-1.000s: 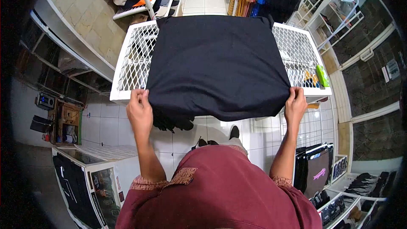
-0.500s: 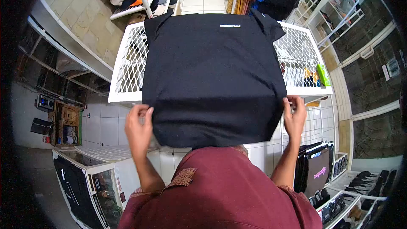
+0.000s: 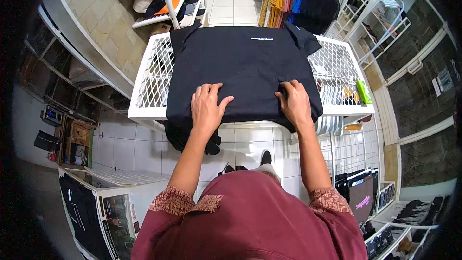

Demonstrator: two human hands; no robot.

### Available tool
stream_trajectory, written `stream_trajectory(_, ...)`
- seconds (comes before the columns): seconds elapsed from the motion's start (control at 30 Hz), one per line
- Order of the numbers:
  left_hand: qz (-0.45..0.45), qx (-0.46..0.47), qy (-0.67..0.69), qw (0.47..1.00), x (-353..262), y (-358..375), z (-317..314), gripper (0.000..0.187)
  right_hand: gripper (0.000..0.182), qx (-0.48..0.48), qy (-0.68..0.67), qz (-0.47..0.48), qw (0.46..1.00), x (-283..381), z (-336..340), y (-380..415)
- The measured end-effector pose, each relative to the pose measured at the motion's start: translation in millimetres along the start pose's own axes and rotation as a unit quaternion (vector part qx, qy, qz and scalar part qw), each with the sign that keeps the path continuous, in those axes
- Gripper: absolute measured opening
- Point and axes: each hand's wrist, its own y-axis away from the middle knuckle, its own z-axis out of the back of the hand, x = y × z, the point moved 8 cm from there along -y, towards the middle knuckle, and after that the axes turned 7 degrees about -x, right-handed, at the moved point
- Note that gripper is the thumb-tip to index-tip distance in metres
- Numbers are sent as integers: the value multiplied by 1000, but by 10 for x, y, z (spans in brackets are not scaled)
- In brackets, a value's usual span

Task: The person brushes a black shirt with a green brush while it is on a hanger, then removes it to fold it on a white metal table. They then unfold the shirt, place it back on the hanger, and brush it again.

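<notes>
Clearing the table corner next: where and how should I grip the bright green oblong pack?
Probably pinch its long sides mid-length, from above, with the right hand: the bright green oblong pack is narrow and uncovered, near the right end of the white mesh table.

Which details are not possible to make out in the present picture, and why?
All in the head view:
- White print on the black shirt: too small to read.
- Middle of the mesh table: hidden under the shirt.
- Maroon shirt: partly cut off by the lower edge.
</notes>
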Motion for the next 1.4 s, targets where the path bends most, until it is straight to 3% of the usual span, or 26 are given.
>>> stream_trajectory(0.07, 1, 12, -5, 1000, 29, -34, -10, 56, 37, 7, 15, 15, 1000, -26, -12, -64)
stream_trajectory(0.1, 1, 24, -12, 1000, 50, -63, -19, 65, 55, 68, 31, -26, 997, -100, -49, -107)
stream_trajectory(0.2, 21, 67, -21, 997, 128, -148, -36, 80, 65, 94, 61, -5, 994, -146, -16, -263)
stream_trajectory(0.23, 44, 95, -15, 994, 187, -179, -89, 93, 84, 139, 66, -21, 988, -258, -95, -332)
stream_trajectory(0.33, 58, 127, -12, 990, 245, -272, -109, 107, 98, 189, 90, -14, 978, -288, -122, -517)
stream_trajectory(0.37, 57, 124, -12, 991, 286, -320, -114, 107, 116, 203, 85, -14, 975, -413, -222, -574)
stream_trajectory(0.43, 51, 155, -15, 987, 386, -389, -223, 127, 122, 243, 78, -18, 967, -446, -280, -698)
stream_trajectory(0.47, 50, 151, -15, 987, 405, -437, -234, 127, 128, 284, 71, -24, 956, -470, -336, -738)
stream_trajectory(0.5, 53, 176, -28, 983, 432, -463, -279, 135, 145, 295, 95, 0, 951, -495, -454, -779)
stream_trajectory(0.73, 31, 227, -69, 971, 629, -546, -513, 154, 163, 385, 149, -7, 911, -545, -626, -836)
stream_trajectory(0.83, 25, 171, -54, 984, 605, -406, -399, 139, 149, 345, 148, -13, 927, -590, -511, -684)
stream_trajectory(0.87, 27, 170, -54, 984, 604, -293, -360, 139, 138, 295, 71, -40, 952, -650, -445, -587)
stream_trajectory(0.9, 24, 123, -34, 992, 569, -184, -216, 120, 126, 244, -5, -67, 967, -680, -373, -452)
stream_trajectory(0.93, 21, 75, -13, 997, 538, -76, -64, 102, 95, 176, 29, -48, 983, -522, -142, -302)
stream_trajectory(1.0, 9, -30, -27, 999, 594, 144, 330, 67, 73, 38, 38, -28, 998, -556, 117, 21)
stream_trajectory(1.07, 99, -171, -16, 980, 906, 425, 640, 52, 51, -102, 26, -92, 990, -756, 409, 288)
stream_trajectory(1.13, 143, -202, -104, 963, 1056, 595, 849, 41, 41, -161, 104, -172, 966, -1018, 550, 515)
stream_trajectory(1.17, 152, -209, -105, 960, 1041, 616, 894, 29, 32, -189, 184, -168, 950, -842, 664, 522)
stream_trajectory(1.4, 143, -232, -146, 951, 1057, 600, 793, 15, 15, -152, 152, -201, 956, -955, 536, 413)
